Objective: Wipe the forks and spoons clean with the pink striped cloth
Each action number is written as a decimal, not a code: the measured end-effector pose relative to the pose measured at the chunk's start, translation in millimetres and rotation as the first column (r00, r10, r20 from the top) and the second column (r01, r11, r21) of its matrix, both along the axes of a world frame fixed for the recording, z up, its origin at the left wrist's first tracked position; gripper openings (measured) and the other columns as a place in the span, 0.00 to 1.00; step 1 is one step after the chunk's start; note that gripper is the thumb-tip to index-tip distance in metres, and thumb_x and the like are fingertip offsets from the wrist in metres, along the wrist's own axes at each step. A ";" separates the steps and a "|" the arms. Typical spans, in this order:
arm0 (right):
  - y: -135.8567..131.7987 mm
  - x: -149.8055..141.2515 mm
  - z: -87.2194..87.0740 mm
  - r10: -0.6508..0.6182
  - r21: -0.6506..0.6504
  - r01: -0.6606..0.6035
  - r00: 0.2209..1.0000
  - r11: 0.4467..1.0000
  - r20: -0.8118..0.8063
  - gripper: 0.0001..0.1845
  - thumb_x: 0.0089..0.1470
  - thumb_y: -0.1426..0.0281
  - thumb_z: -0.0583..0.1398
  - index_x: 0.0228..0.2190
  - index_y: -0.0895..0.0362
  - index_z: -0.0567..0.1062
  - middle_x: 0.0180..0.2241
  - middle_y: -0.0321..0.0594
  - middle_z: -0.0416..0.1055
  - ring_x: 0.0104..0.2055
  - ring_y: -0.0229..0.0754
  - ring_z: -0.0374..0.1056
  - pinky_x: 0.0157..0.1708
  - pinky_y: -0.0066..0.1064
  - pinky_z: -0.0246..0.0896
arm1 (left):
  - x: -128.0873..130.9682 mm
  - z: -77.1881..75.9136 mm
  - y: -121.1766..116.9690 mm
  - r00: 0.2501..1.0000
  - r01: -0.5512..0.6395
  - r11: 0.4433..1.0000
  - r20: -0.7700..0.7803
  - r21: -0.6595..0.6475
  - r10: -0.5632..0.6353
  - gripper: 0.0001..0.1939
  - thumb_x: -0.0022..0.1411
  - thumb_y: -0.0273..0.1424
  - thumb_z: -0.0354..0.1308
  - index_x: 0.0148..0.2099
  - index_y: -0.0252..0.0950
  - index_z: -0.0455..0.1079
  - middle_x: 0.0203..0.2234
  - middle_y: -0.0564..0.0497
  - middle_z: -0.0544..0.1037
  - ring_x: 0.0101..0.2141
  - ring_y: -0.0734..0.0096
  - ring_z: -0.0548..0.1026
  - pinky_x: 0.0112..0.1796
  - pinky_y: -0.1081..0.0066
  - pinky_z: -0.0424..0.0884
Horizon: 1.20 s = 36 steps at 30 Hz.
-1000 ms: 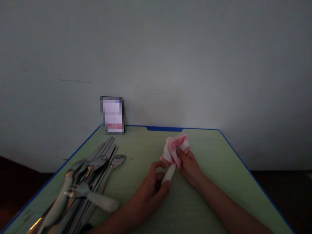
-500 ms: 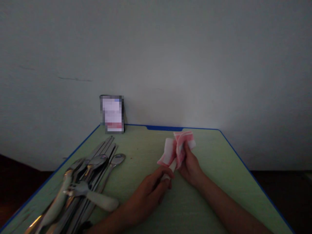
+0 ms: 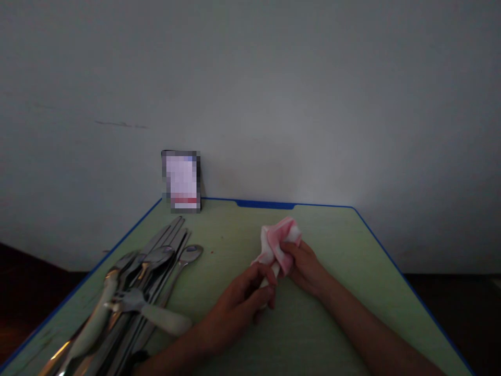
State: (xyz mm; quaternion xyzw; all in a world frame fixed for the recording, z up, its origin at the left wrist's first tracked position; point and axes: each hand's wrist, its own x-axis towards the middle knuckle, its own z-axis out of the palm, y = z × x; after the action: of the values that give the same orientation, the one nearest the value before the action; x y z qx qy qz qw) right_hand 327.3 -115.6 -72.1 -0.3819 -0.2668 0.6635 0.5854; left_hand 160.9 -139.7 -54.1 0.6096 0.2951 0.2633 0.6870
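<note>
My left hand is closed around a pale, whitish handle that points up and to the right. The handle's far end disappears into a pink and white cloth, so the kind of utensil cannot be made out. With thumb and fingers, my right hand pinches the bunched cloth around that hidden end. Left of my hands lies a pile of cutlery: a spoon, a fork with a pale handle, and several knives, spoons and sticks.
A phone with a blurred screen leans upright against the grey wall at the back left. The pale green table has a blue rim. Dark floor shows beyond its sides.
My right hand has shifted slightly, and its thumb now folds over the cloth. The cloth has drawn tighter around the utensil's end. My left hand keeps its hold on the handle.
</note>
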 end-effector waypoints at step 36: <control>9.3 1.4 5.1 -0.059 0.118 0.097 0.956 0.988 -0.288 0.10 0.48 0.63 0.58 0.29 0.56 0.75 0.33 0.37 0.75 0.37 0.42 0.69 0.45 0.37 0.63 | 3.6 -5.4 -1.5 0.993 -0.102 0.993 -0.051 0.051 0.104 0.09 0.68 0.36 0.41 0.43 0.38 0.59 0.23 0.59 0.61 0.19 0.82 0.59 0.20 0.80 0.55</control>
State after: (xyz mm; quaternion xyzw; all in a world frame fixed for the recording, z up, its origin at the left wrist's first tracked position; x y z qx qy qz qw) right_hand 328.6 -106.3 -67.0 -0.2539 -0.2077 0.6689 0.6670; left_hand 164.5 -141.2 -59.5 0.6169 0.3381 0.2891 0.6493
